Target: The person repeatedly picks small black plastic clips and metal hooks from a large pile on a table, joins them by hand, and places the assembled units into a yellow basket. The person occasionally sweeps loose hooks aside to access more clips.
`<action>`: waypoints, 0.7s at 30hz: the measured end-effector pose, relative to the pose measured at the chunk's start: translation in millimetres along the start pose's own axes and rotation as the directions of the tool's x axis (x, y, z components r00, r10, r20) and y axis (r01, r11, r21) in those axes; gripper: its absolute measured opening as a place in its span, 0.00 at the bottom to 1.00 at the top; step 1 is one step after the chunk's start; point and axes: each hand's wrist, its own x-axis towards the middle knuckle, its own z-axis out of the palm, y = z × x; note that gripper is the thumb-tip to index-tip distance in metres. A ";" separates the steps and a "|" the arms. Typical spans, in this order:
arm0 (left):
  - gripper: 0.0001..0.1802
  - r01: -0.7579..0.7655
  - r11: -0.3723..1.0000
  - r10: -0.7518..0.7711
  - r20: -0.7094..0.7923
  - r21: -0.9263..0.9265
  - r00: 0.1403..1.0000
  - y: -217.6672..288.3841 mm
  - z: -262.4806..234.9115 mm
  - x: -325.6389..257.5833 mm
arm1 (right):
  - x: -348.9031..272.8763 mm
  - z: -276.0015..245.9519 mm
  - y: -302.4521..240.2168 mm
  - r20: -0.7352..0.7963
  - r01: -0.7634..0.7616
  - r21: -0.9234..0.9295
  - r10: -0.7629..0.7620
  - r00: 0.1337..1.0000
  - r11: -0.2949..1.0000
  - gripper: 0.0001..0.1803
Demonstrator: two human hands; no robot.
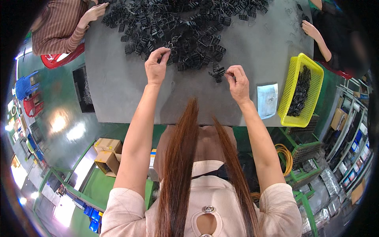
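Note:
A large heap of black plastic buckle-like pieces [189, 29], with thin metal wire loops among them, covers the far part of the grey table [122, 94]. At the heap's near edge my left hand [156, 66] is closed in a pinch. What lies between its fingertips is too small to make out; a wire loop shows close by. My right hand [239, 83] is also pinched, its fingertips at the edge of a small black plastic piece [216, 73] just apart from the heap. A single wire loop [172, 86] lies on the table right of my left wrist.
A yellow plastic basket [282, 106] with black pieces stands at the table's right edge. Left of it lies a pale blue packet [267, 100]. Co-workers' hands reach in at far left [94, 14] and far right [311, 29]. A dark tray [81, 91] sits left of the table.

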 end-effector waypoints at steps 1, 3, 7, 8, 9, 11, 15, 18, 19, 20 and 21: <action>0.05 0.014 0.998 -0.015 -0.020 -0.057 1.000 1.6 3.2 6.6 | -1.0 -0.3 0.4 -0.072 0.018 -0.027 -0.020 0.997 0.999 0.06; 0.04 -0.060 0.998 0.058 -0.094 -0.015 0.994 6.3 6.5 15.6 | -1.4 -1.4 2.4 0.081 0.071 -0.173 -0.058 0.995 0.982 0.05; 0.06 0.114 0.993 -0.114 -0.016 -0.023 0.993 25.8 2.4 27.6 | 2.3 -5.6 -5.3 0.150 -0.084 -0.212 0.118 0.982 0.974 0.04; 0.08 0.143 0.990 -0.143 -0.008 0.017 0.990 33.1 -2.0 32.3 | -0.4 -8.2 -11.7 0.126 -0.171 -0.150 0.191 0.973 0.974 0.04; 0.10 0.256 0.960 -0.263 0.049 0.114 0.963 25.9 -4.6 37.4 | -5.1 -7.9 -9.9 0.159 -0.149 -0.154 0.174 0.972 0.977 0.05; 0.13 0.309 0.904 -0.361 0.139 0.296 0.922 23.4 -7.7 45.6 | -0.5 -10.5 -2.0 0.214 -0.082 -0.161 0.116 0.970 0.983 0.06; 0.17 0.036 0.832 -0.198 0.235 0.553 0.952 26.3 -9.6 23.0 | -5.5 -19.2 -5.5 0.137 -0.224 0.057 0.215 0.967 0.973 0.08; 0.16 -0.032 0.809 -0.162 0.275 0.588 0.948 46.2 12.2 0.9 | -7.2 -23.9 -1.6 0.070 -0.203 0.153 0.194 0.978 0.967 0.07; 0.15 -0.073 0.826 -0.140 0.330 0.559 0.934 46.4 21.2 -9.5 | -10.5 -23.8 -1.5 0.054 -0.178 0.187 0.170 0.984 0.966 0.07; 0.14 -0.113 0.843 -0.110 0.373 0.527 0.921 44.8 31.9 -16.1 | -8.7 -24.1 -1.0 0.036 -0.140 0.219 0.136 0.990 0.966 0.07; 0.13 -0.110 0.855 -0.110 0.385 0.507 0.917 44.3 43.5 -19.2 | -6.9 -22.8 -1.9 0.020 -0.140 0.274 0.140 0.990 0.951 0.06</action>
